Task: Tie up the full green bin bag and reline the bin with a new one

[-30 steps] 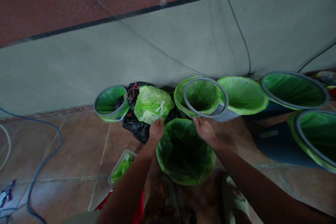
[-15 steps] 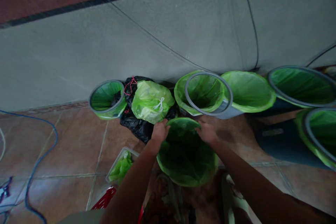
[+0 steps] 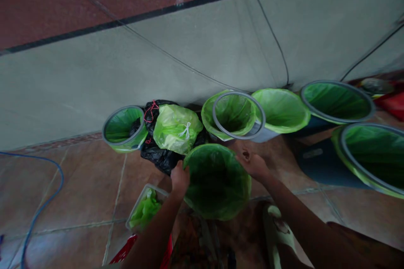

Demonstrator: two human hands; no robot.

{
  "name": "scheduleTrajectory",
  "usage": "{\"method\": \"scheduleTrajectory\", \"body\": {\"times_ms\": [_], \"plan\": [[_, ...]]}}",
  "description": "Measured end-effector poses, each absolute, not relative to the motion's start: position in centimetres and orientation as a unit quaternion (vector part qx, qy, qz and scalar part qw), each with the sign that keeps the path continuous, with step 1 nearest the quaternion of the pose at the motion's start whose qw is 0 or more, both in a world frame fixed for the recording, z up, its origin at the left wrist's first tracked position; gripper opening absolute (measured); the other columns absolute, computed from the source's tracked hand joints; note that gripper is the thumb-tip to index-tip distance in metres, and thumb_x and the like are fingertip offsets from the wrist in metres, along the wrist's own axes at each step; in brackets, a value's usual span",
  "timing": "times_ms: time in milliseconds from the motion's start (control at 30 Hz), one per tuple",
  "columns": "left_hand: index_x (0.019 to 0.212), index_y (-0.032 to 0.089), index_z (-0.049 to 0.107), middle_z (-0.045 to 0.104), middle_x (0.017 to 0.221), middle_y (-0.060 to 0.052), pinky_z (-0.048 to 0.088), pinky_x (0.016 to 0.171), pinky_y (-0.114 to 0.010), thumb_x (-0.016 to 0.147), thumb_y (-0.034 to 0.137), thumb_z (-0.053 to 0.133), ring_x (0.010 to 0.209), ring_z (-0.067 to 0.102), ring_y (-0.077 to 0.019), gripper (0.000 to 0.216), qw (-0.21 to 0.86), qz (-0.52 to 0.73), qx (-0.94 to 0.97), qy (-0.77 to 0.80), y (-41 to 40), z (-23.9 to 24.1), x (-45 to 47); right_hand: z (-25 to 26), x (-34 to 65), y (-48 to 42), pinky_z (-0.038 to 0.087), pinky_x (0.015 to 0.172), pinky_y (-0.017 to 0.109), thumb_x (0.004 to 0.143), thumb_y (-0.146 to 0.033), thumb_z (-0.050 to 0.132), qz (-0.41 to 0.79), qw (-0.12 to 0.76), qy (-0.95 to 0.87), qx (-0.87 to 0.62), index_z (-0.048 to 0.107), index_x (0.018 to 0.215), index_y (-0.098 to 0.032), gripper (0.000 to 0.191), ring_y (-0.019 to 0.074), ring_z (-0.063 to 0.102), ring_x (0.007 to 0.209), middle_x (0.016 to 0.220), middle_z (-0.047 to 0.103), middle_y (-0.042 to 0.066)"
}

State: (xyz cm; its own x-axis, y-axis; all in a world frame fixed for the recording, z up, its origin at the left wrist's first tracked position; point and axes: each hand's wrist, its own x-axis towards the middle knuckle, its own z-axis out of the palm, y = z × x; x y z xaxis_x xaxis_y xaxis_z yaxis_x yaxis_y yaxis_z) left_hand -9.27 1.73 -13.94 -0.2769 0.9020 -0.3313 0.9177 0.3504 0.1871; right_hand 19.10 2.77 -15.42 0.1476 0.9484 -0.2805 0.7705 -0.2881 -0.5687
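Green plastic liner point(image 3: 217, 180) fills the bin directly below you, its edge folded out over the rim. Your left hand point(image 3: 179, 176) is closed on the liner's edge at the left side of the rim, fingers curled over the fold. Your right hand point(image 3: 254, 164) sits at the opposite side of the same rim, fingers loosely spread with the palm partly upturned; the dim, blurred view does not settle whether it touches the plastic, though it appears to grip nothing.

Just beyond your left grip lies a black bag point(image 3: 159, 155) tied with red string, and on it rests a knotted light-green bag point(image 3: 175, 128) closed with a white tie. Further out from that grip, past both bags, stands a small lined bin point(image 3: 123, 130) with a grey ring on its rim. On the near side of your left grip, beside your forearm, a clear tray point(image 3: 145, 210) holds folded green bags.

Just beyond your right hand stands a lined bin with a grey ring point(image 3: 238, 115) seated askew on its top. Touching it, further to the right, is a bin point(image 3: 280, 111) whose liner is spread wide. Well apart to the right of your right hand are two large ringed bins point(image 3: 337, 101) point(image 3: 372, 155). All stand on the tiled floor point(image 3: 82, 185) along the grey wall point(image 3: 126, 71).
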Motion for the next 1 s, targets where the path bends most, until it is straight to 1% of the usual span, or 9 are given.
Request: {"method": "scheduleTrajectory", "body": {"times_ms": [67,167,267,367,533,633,700,833,1000], "plan": [[0.107,0.013,0.059,0.071,0.092,-0.014,0.047,0.074,-0.031,0.090,0.031,0.050,0.090,0.069,-0.0262,0.026,0.211,-0.020,0.543,0.813,-1.4,-14.2,-9.4,-15.2,19.3,2.0,0.051,0.084,0.036,0.087,-0.045,0.051,0.304,0.160,-0.570,-0.746,0.050,0.130,-0.009,0.056,0.0279,0.068,0.099,0.108,0.071,0.018],[0.115,0.011,0.056,0.071,0.093,-0.016,0.049,0.069,-0.033,0.087,0.046,0.054,0.083,0.069,-0.0277,0.045,0.232,0.028,0.546,0.805,-5.8,-14.4,-9.4,-14.3,19.1,1.7,0.051,0.087,0.038,0.089,-0.043,0.047,0.272,0.191,-0.583,-0.741,0.054,0.126,-0.012,0.049,0.0271,0.067,0.101,0.112,0.070,0.016],[0.126,0.007,0.049,0.065,0.113,-0.022,0.051,0.080,-0.040,0.087,0.051,0.051,0.102,0.065,-0.0318,0.059,0.181,0.080,0.546,0.814,-7.2,-13.8,-9.5,-13.2,18.4,1.5,0.049,0.092,0.041,0.087,-0.042,0.047,0.216,0.252,-0.596,-0.731,0.060,0.118,-0.014,0.044,0.0274,0.065,0.104,0.115,0.068,0.016],[0.131,0.008,0.045,0.054,0.132,-0.022,0.042,0.102,-0.043,0.092,0.044,0.044,0.126,0.049,-0.0301,0.054,0.152,0.134,0.624,0.754,-4.4,-12.5,-9.0,-12.9,17.2,0.4,0.050,0.091,0.041,0.087,-0.041,0.047,0.216,0.289,-0.593,-0.720,0.060,0.117,-0.013,0.043,0.0265,0.065,0.102,0.113,0.069,0.015],[0.132,0.018,0.046,0.056,0.133,-0.011,0.036,0.108,-0.041,0.092,0.031,0.046,0.126,0.049,-0.0228,0.041,0.164,0.101,0.823,0.534,3.9,-11.7,-5.8,-14.5,15.1,-1.7,0.048,0.092,0.041,0.088,-0.032,0.046,0.237,0.197,-0.599,-0.739,0.051,0.128,-0.010,0.046,0.0291,0.061,0.109,0.119,0.065,0.020],[0.123,0.018,0.051,0.065,0.116,-0.011,0.043,0.097,-0.035,0.092,0.025,0.046,0.111,0.059,-0.0212,0.033,0.204,-0.030,0.850,0.484,6.8,-12.5,-4.3,-16.0,15.2,-1.9,0.049,0.084,0.040,0.089,-0.025,0.041,0.289,0.132,-0.584,-0.747,0.050,0.129,-0.009,0.044,0.0278,0.066,0.092,0.102,0.070,0.020],[0.115,0.019,0.054,0.067,0.108,-0.008,0.045,0.091,-0.030,0.093,0.023,0.043,0.105,0.062,-0.0190,0.025,0.228,-0.080,0.841,0.484,7.4,-13.2,-4.1,-16.9,16.0,-1.5,0.050,0.083,0.039,0.089,-0.024,0.040,0.341,0.156,-0.576,-0.726,0.053,0.127,-0.011,0.042,0.0265,0.067,0.089,0.096,0.071,0.017],[0.111,0.020,0.053,0.065,0.110,-0.007,0.044,0.090,-0.027,0.093,0.022,0.042,0.105,0.061,-0.0176,0.021,0.249,-0.081,0.825,0.502,7.2,-13.8,-4.2,-17.6,17.9,-0.4,0.051,0.086,0.038,0.089,-0.037,0.045,0.479,0.255,-0.564,-0.623,0.062,0.116,-0.015,0.039,0.0249,0.066,0.096,0.103,0.072,0.012],[0.108,0.020,0.055,0.067,0.106,-0.008,0.044,0.086,-0.027,0.093,0.022,0.043,0.100,0.063,-0.0184,0.019,0.241,-0.083,0.806,0.534,7.3,-13.5,-4.4,-16.0,19.0,0.1,0.054,0.088,0.038,0.084,-0.053,0.053,0.623,0.271,-0.496,-0.541,0.062,0.120,-0.018,0.051,0.0231,0.067,0.099,0.110,0.071,0.007]]}}
